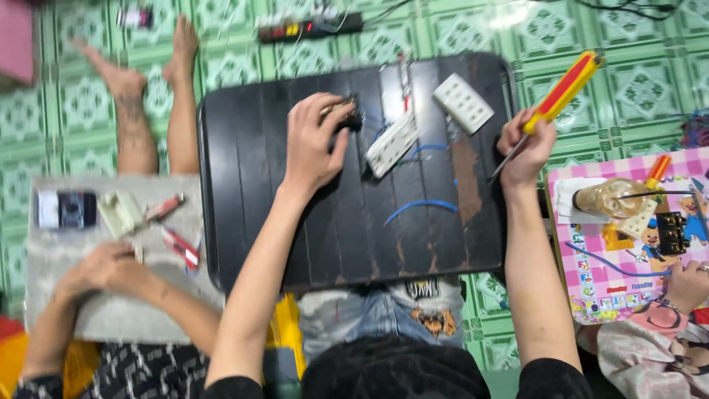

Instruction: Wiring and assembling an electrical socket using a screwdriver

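floor: green patterned tiles [635,89] all over, with a low black table [251,185] sitting on them, paint worn off in brown patches near the front edge and right side

left hand: the left hand [314,140] is curled over a small dark part [347,114] on the tabletop, fingers closed on it from above. can't make out what the part is, it's mostly hidden under the fingers

right hand: the right hand [526,148] is clenched round a yellow and red screwdriver [561,92], handle sticking up and away, metal tip pointing down at the right edge of the table

on the table: two white socket plates, one [393,142] just beside the dark part and one [463,102] further back to the right, plus a loose blue wire [419,207] lying in the middle

left side: another person's hand [111,270] resting on a grey board [111,310] with a small white part [120,213] and red-handled tools [177,244]

right side: pink checked mat [613,288] with a second screwdriver [656,171] on it and someone else's hand [688,284] at its edge

back: power strip [310,28] on the floor, bare feet [148,66] nearby
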